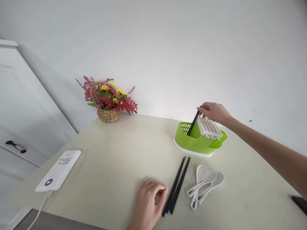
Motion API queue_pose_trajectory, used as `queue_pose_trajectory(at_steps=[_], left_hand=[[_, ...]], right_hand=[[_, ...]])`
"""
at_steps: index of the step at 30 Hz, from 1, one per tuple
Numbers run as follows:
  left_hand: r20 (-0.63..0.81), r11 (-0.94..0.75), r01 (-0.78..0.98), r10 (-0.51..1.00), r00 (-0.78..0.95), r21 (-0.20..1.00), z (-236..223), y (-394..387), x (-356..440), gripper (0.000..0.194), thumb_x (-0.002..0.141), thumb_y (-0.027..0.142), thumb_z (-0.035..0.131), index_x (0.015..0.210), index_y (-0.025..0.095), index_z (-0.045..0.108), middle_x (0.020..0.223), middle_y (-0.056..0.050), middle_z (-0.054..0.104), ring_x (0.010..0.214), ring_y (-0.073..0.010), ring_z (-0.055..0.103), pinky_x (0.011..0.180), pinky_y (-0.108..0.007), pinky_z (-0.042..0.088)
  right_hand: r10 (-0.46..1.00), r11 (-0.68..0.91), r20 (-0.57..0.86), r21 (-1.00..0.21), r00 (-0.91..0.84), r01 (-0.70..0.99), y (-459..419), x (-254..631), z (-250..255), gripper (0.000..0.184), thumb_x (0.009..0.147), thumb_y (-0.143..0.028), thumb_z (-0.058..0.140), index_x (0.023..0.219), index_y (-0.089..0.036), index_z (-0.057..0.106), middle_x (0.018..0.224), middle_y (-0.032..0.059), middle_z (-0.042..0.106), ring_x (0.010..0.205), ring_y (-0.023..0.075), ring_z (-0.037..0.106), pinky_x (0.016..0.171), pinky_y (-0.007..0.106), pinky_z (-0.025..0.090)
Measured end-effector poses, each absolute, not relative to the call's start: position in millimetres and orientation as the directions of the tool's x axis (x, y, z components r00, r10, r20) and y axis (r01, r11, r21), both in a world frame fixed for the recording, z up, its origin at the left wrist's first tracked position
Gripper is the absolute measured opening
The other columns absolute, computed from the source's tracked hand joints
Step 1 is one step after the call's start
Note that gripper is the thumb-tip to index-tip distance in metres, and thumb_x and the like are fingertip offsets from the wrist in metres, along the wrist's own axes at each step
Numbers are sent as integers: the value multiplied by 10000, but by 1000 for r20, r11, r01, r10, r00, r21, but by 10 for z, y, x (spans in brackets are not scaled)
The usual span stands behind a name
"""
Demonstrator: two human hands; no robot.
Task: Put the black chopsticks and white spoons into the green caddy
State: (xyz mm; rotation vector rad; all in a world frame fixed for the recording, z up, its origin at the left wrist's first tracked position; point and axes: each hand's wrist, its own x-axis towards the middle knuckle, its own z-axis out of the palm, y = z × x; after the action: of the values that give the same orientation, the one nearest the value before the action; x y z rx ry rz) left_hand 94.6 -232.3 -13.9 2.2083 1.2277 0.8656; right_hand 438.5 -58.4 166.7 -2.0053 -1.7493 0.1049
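Observation:
Black chopsticks (pixel 193 123) are pinched near their upper end by my right hand (pixel 212 111). They lean down into the open left compartment of a green utensil holder (pixel 192 143), which has a white slatted rack (pixel 209 127) over its right part and a white base. My left hand (pixel 150 203) rests on the table with its fingers curled, thumb and forefinger tips together; I see nothing between them. Just right of it lie several more black chopsticks (pixel 178 185), side by side. Three white spoons (pixel 211 177) with small labels on their handles overlap beside those chopsticks.
A wicker basket of artificial flowers (pixel 109 115) stands at the back left against the wall. On the table's left side lies a white power bank (pixel 59 171) with a cable (pixel 39 212). A dark object (pixel 299 203) is at the right edge. A white cabinet (pixel 26 105) stands left.

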Motion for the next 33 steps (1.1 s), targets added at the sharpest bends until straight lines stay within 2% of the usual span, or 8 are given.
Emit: queue_pose_trajectory(at_steps=[6, 9, 11, 15, 19, 22, 26, 33], left_hand=[[326, -524, 583, 849, 416, 620, -209, -2303, 938, 203, 991, 181, 527, 815, 230, 614, 747, 4, 692, 742, -189, 639, 740, -334, 498], [328, -539, 590, 840, 433, 601, -216, -2293, 938, 218, 1004, 199, 515, 806, 231, 601, 730, 2, 672, 721, -189, 629, 720, -327, 492], [334, -552, 593, 831, 445, 586, -217, -2283, 940, 250, 1013, 223, 506, 776, 230, 587, 706, -1, 656, 704, -188, 621, 717, -327, 491], [341, -582, 574, 809, 479, 576, -237, -2260, 944, 223, 1020, 252, 503, 824, 238, 608, 697, -2, 653, 706, -193, 629, 746, -339, 487], [351, -591, 572, 803, 481, 568, -263, -2244, 954, 120, 994, 287, 572, 888, 250, 613, 680, 10, 624, 690, -199, 617, 761, -349, 474], [352, -599, 593, 799, 487, 539, -270, -2239, 970, 179, 987, 298, 585, 818, 243, 564, 665, 12, 596, 679, -198, 598, 738, -341, 454], [353, -611, 611, 791, 500, 502, -266, -2232, 985, 218, 976, 320, 611, 792, 236, 530, 670, 14, 593, 679, -199, 594, 729, -342, 439], [327, -587, 619, 808, 491, 522, -258, -2229, 977, 132, 969, 315, 622, 878, 236, 569, 753, 2, 617, 741, -212, 619, 747, -355, 466]], right_hand=[[947, -172, 202, -340, 250, 925, -427, 4404, 1638, 375, 965, -530, 512, 1015, -204, 689, 834, 56, 784, 723, 206, 690, 661, 339, 467], [891, -237, 306, -315, 335, 919, -499, 4339, 1743, 408, 944, -536, 536, 1153, -211, 667, 931, 87, 794, 880, 276, 696, 679, 378, 467], [857, -215, 397, -304, 329, 928, -671, 4255, 1809, 355, 943, -505, 539, 1137, -234, 662, 974, 85, 792, 923, 291, 690, 664, 375, 457], [882, -64, 444, -224, 161, 972, -1306, 4046, 1764, 252, 952, -463, 539, 1067, -271, 658, 856, 38, 767, 683, 222, 668, 602, 335, 427], [883, 162, 456, -67, -115, 984, -2063, 3919, 1451, 221, 1007, -402, 476, 1061, -274, 648, 676, -17, 667, 469, 146, 512, 530, 303, 359], [895, 329, 330, -37, -299, 944, -2463, 3891, 1171, 153, 1037, -312, 475, 1025, -264, 620, 678, -35, 639, 487, 131, 528, 536, 296, 326], [899, 419, 154, -34, -410, 907, -2671, 3832, 915, 220, 1068, -244, 421, 954, -258, 609, 682, -30, 634, 531, 143, 569, 553, 297, 322], [857, 503, 128, -5, -498, 864, -2805, 3604, 902, 235, 1065, -226, 427, 943, -238, 628, 705, -10, 664, 556, 152, 586, 547, 302, 308]])
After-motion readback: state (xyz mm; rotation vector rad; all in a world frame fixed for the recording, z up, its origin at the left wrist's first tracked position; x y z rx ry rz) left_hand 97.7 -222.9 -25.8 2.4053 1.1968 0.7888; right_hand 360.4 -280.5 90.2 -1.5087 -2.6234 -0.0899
